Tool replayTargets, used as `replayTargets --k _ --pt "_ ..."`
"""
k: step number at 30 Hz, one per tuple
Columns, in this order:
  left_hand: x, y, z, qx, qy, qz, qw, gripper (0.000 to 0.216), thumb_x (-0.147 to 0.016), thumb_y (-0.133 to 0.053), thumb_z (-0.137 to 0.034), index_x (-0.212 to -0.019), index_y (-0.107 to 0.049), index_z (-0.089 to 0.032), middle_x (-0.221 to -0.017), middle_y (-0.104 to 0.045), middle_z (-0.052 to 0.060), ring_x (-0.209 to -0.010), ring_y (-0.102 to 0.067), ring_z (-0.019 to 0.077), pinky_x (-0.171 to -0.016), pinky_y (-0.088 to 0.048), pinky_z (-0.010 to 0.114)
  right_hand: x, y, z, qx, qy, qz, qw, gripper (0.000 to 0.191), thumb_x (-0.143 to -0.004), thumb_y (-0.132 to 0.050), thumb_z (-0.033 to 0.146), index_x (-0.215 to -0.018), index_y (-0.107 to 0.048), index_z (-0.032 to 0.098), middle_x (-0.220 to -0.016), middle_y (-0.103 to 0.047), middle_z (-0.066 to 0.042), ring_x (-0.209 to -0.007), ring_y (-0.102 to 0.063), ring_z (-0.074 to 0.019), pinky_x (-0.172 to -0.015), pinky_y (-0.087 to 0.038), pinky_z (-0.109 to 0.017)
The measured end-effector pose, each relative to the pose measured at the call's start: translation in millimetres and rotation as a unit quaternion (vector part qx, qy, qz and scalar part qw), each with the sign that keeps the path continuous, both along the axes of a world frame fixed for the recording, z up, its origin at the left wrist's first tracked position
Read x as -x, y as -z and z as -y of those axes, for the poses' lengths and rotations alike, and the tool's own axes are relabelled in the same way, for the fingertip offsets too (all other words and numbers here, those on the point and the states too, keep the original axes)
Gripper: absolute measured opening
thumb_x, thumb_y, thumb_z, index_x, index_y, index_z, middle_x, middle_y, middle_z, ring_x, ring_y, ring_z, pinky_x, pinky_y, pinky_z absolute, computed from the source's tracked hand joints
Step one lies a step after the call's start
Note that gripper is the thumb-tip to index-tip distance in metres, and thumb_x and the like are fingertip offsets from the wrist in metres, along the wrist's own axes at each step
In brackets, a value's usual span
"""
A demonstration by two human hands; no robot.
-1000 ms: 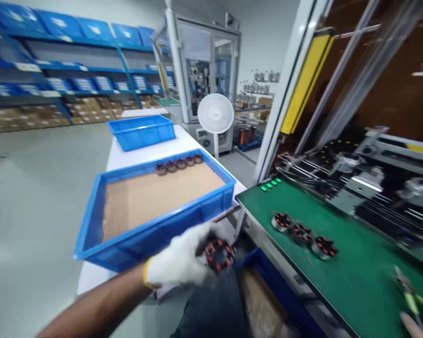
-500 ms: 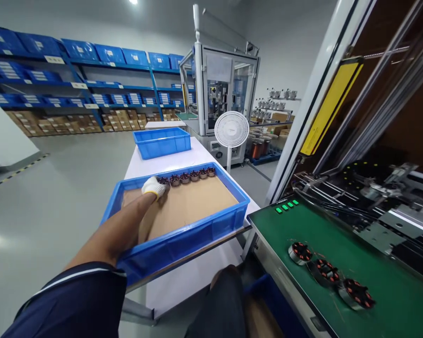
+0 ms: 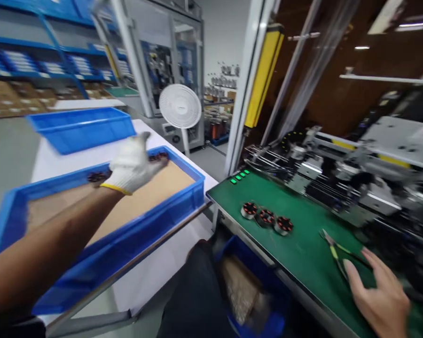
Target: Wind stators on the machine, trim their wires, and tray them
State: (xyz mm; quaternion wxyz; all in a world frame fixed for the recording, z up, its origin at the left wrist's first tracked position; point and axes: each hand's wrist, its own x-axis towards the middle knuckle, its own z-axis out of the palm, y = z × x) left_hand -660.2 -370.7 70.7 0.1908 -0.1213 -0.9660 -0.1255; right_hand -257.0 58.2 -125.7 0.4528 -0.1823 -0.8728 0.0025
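My left hand, in a white glove with bare fingertips, is over the blue tray, thumb and fingers apart and holding nothing that I can see. Motion blurs it. Behind it, partly hidden, a row of dark round motor stators lies along the tray's far side on brown cardboard. My bare right hand is low on the green worktop. Its thumb and fingers are spread around the handles of yellow-green and black pliers, which lie with jaws pointing away. Three motor stators in silver rings sit left of the pliers.
An empty-looking blue bin stands behind the tray on the white table. A white fan is beyond it. Machinery borders the worktop's far side. Below, between table and worktop, a blue crate holds cardboard.
The view has swung right and down. My left hand has lifted off the stator at the row's left end. My right hand and the pliers have come into view.
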Motion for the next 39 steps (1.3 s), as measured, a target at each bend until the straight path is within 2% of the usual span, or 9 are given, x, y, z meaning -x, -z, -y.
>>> replayTargets --k 3,5,10,15,18,22,26,33,39 --pt "-40.7 30.9 -83.7 0.07 0.186 0.181 0.963 0.082 -0.079 -0.072 -0.045 -0.151 -0.042 -0.022 -0.137 -0.064 0.018 -0.126 -0.061 0.0412 -0.102 -0.05 0.057 -10.9 -4.9 4.6 -0.085 0.0 0.009 0.996 0.053 -0.096 -0.062 0.051 -0.13 -0.062 0.01 -0.121 -0.07 -0.023 -0.105 -0.071 -0.0415 -0.086 -0.058 -0.053" --pt "-60.9 63.6 -128.2 0.082 0.267 0.249 0.927 0.093 -0.065 -0.084 -0.042 -0.149 -0.048 -0.025 -0.132 -0.069 0.015 -0.119 -0.067 0.0399 -0.098 -0.055 0.049 -8.9 -9.2 7.8 -0.104 -0.012 0.023 0.994 0.052 -0.095 -0.065 0.047 -0.128 -0.061 0.008 -0.122 -0.069 -0.025 -0.106 -0.07 -0.0422 -0.087 -0.057 -0.053" --pt "-68.4 125.4 -186.5 0.031 0.395 0.348 0.849 0.113 -0.058 -0.089 -0.035 -0.158 -0.036 -0.03 -0.14 -0.068 0.004 -0.128 -0.065 0.028 -0.105 -0.053 0.033 -2.2 -8.2 7.8 -0.106 0.005 0.027 0.994 0.041 -0.098 -0.061 0.043 -0.121 -0.061 0.008 -0.117 -0.07 -0.025 -0.103 -0.07 -0.0399 -0.085 -0.057 -0.053" --pt "-82.2 129.6 -172.5 -0.061 0.417 0.34 0.841 0.107 -0.068 -0.08 -0.025 -0.161 -0.027 -0.025 -0.143 -0.066 0.008 -0.132 -0.063 0.0274 -0.107 -0.053 0.038 -3.4 -17.8 9.5 -0.093 -0.003 0.008 0.996 0.031 -0.101 -0.06 0.037 -0.118 -0.063 0.011 -0.11 -0.072 -0.021 -0.098 -0.071 -0.0345 -0.083 -0.059 -0.049" --pt "-108.7 129.4 -146.6 -0.13 0.433 0.301 0.839 0.099 -0.081 -0.067 -0.022 -0.164 -0.013 -0.03 -0.138 -0.068 0.003 -0.119 -0.069 0.0194 -0.1 -0.057 0.034 2.6 -38.8 42.4 -0.027 -0.05 -0.023 0.998 0.033 -0.098 -0.067 0.029 -0.126 -0.062 0.013 -0.113 -0.072 -0.018 -0.103 -0.07 -0.0307 -0.09 -0.059 -0.046" --pt "-146.3 153.0 -149.2 -0.172 0.375 0.129 0.902 0.058 -0.09 -0.052 -0.022 -0.147 -0.049 -0.028 -0.114 -0.077 0.001 -0.1 -0.075 0.0182 -0.091 -0.061 0.033 43.2 -46.0 110.9 0.091 -0.164 0.03 0.982 0.044 -0.096 -0.07 0.031 -0.136 -0.059 0.018 -0.124 -0.07 -0.015 -0.115 -0.067 -0.029 -0.101 -0.057 -0.045" --pt "-161.7 190.3 -176.0 -0.14 0.339 0.088 0.926 0.047 -0.087 -0.041 -0.014 -0.124 -0.068 -0.018 -0.122 -0.075 0.013 -0.118 -0.069 0.0269 -0.108 -0.052 0.044 80.1 -17.0 149.4 0.063 -0.13 0.154 0.977 0.044 -0.098 -0.063 0.027 -0.136 -0.06 0.005 -0.137 -0.062 -0.027 -0.127 -0.06 -0.0401 -0.099 -0.056 -0.056" --pt "-132.6 209.6 -168.8 -0.092 0.347 0.102 0.928 0.042 -0.086 -0.049 -0.028 -0.121 -0.07 -0.018 -0.123 -0.073 0.014 -0.124 -0.065 0.032 -0.115 -0.045 0.05 3.5 -6.1 141.4 0.005 -0.126 0.098 0.987 0.055 -0.093 -0.07 0.017 -0.143 -0.051 0.007 -0.132 -0.066 -0.026 -0.133 -0.058 -0.0365 -0.104 -0.056 -0.052" --pt "-126.6 222.6 -170.0 -0.06 0.352 0.067 0.932 0.04 -0.087 -0.045 -0.031 -0.117 -0.068 -0.019 -0.118 -0.074 0.011 -0.119 -0.066 0.0279 -0.111 -0.045 0.051 -18.6 10.8 131.4 -0.094 -0.014 0.12 0.988 0.037 -0.091 -0.074 0.019 -0.125 -0.062 0.008 -0.112 -0.077 -0.02 -0.104 -0.075 -0.0305 -0.085 -0.06 -0.037"
